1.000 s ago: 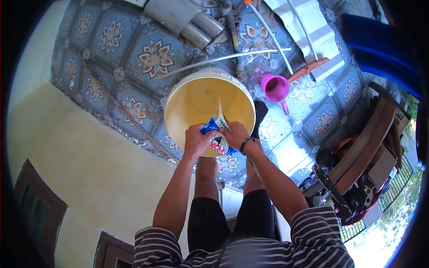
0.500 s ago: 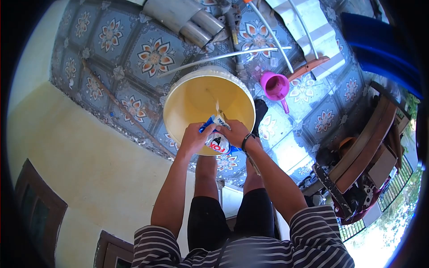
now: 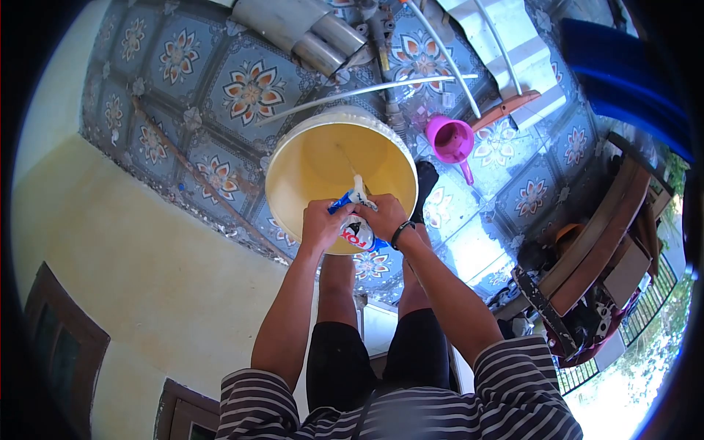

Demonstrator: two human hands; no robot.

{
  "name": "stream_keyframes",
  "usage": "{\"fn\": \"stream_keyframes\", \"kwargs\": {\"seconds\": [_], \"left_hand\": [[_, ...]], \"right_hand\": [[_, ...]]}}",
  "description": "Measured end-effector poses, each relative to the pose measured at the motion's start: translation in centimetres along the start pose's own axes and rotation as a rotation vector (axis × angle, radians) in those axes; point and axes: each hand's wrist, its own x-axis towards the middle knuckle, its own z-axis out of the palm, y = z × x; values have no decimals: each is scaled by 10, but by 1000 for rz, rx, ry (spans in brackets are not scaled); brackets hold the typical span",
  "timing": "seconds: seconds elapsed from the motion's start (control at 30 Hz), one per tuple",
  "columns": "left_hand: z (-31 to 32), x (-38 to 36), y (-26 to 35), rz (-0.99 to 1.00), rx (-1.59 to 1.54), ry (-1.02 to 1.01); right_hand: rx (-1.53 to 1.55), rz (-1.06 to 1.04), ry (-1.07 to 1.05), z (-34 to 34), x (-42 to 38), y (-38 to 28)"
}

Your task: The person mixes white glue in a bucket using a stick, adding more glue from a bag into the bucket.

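A blue and white packet (image 3: 355,230) with red lettering is held over the near part of a large yellow-walled bucket (image 3: 301,172). My left hand (image 3: 321,224) grips the packet's left side, fingers closed on it. My right hand (image 3: 385,216), with a dark band at the wrist, is closed on its right side. Between the hands, the packet's whitish top end points into the bucket. The bucket's bottom shows no clear contents.
Right of the bucket, a pink dipper (image 3: 451,141) rests on the tiled floor. Beyond lie a thin white pipe (image 3: 367,92), metal tubes (image 3: 319,44) and a red-brown handled tool (image 3: 506,110). Wooden furniture (image 3: 605,235) stands at right, a yellow wall (image 3: 183,286) at left.
The packet's top end has tilted and bunched up between the fingers, showing more white. Both hands have shifted very slightly; they still hold the packet.
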Motion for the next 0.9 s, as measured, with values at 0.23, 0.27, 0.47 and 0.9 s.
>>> {"fn": "stream_keyframes", "kwargs": {"seconds": [0.23,0.27,0.47,0.9], "left_hand": [[11,-3,-3,91,40,118],[11,-3,-1,96,52,127],[7,-10,23,84,19,85],[-5,-4,16,1,-141,-3]], "right_hand": [[0,-9,67,3,-4,-6],[-19,-7,78,4,-3,-6],[-178,-100,65,1,0,-1],[103,-90,-30,-4,1,6]]}}
